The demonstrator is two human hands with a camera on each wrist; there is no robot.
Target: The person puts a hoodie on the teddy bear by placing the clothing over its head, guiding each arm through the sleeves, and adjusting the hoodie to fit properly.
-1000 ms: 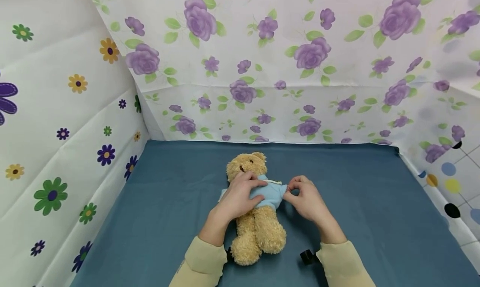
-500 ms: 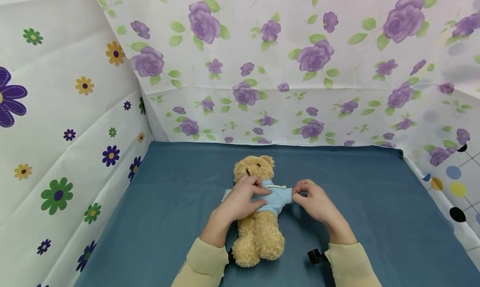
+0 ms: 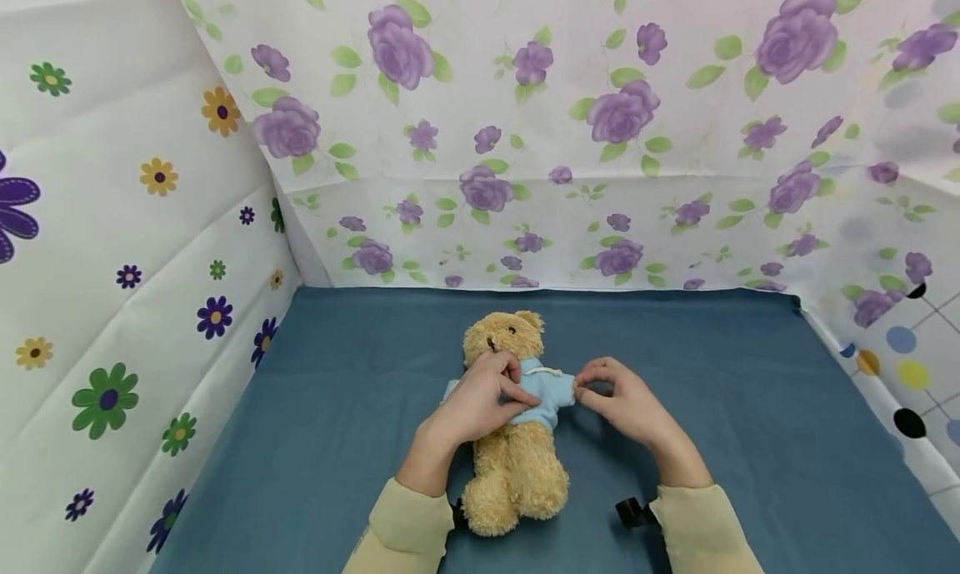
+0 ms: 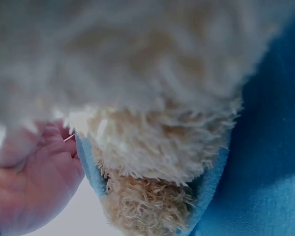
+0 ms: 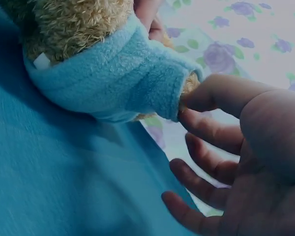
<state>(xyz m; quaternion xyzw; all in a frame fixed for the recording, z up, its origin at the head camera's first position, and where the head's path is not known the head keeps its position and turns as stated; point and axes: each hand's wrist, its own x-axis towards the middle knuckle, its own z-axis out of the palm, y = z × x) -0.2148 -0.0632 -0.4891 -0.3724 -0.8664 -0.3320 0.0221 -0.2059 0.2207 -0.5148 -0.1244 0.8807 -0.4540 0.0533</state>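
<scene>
On its back on the blue cloth, a tan teddy bear (image 3: 536,470) wears a light blue shirt (image 3: 543,411) with a white drawstring at the neck. My left hand (image 3: 476,399) lies across the bear's chest, thumb and forefinger pinching the front of the shirt. It hides part of the muzzle and body. Out at the other side, my right hand (image 3: 626,403) pinches the cuff of the sleeve (image 5: 157,83) between thumb and forefinger. A bit of paw fur (image 5: 189,86) peeks from that cuff in the right wrist view. My other right fingers are spread, touching nothing.
Blue cloth (image 3: 360,407) covers the table around the bear. White flowered sheets (image 3: 480,124) rise at the back and left, with a dotted sheet (image 3: 911,374) at the right. A black wrist device (image 3: 630,513) sits by my right sleeve.
My left thumb and forefinger have come together on the shirt front. The sleeve, earlier drawn to a point, now looks fuller at the cuff, with my right hand still pinching it.
</scene>
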